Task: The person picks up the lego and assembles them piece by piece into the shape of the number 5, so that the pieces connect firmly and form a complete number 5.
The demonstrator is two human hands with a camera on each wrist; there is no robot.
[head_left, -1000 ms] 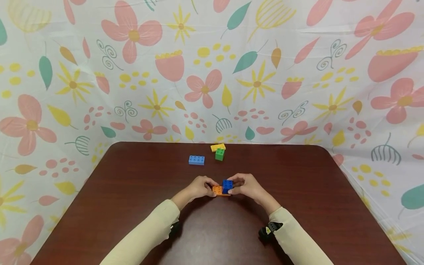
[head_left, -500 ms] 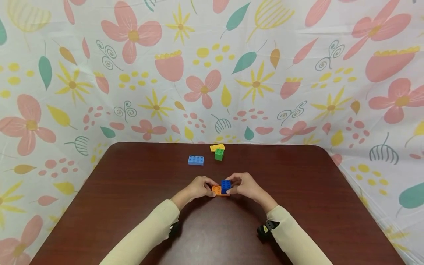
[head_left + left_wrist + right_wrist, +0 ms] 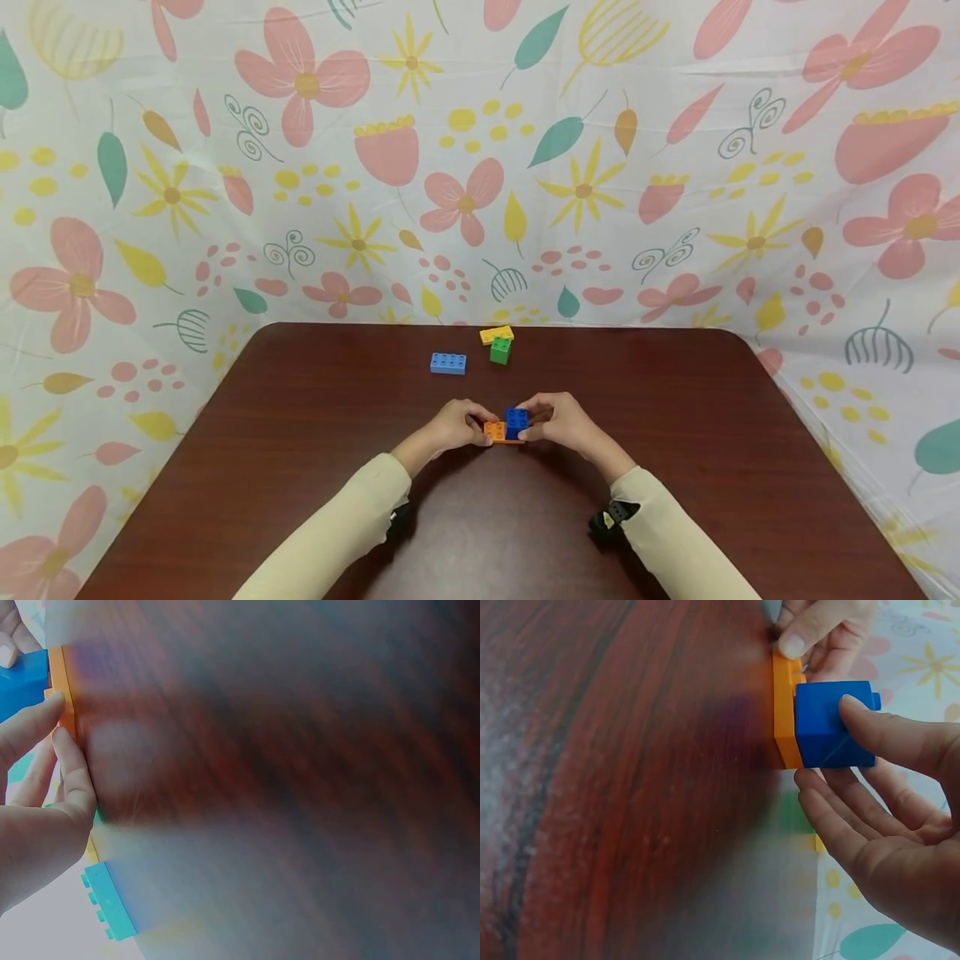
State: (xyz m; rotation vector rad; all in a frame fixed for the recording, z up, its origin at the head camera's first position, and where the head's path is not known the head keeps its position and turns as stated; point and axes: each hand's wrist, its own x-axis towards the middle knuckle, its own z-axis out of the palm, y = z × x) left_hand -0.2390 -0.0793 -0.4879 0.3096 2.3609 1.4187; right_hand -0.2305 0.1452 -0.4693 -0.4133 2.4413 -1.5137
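An orange flat toy building brick [image 3: 494, 430] lies on the table in front of the person, studs up. On its right half sits a dark blue square block [image 3: 517, 422], flush against the orange one in the right wrist view. My left hand [image 3: 456, 424] pinches the orange brick's left end between thumb and fingers. The thumb of my right hand [image 3: 559, 418] lies on the near side of the blue block [image 3: 832, 724], with the fingers around its far and right sides. Part of the orange brick [image 3: 784, 712] is covered by the blue block.
Farther back on the dark wooden table [image 3: 337, 358] lie a light blue brick [image 3: 447, 363], a green block [image 3: 500, 351] and a flat yellow brick [image 3: 496, 335] partly behind the green one. A flower-patterned cloth [image 3: 465, 250] hangs along the table's far edge.
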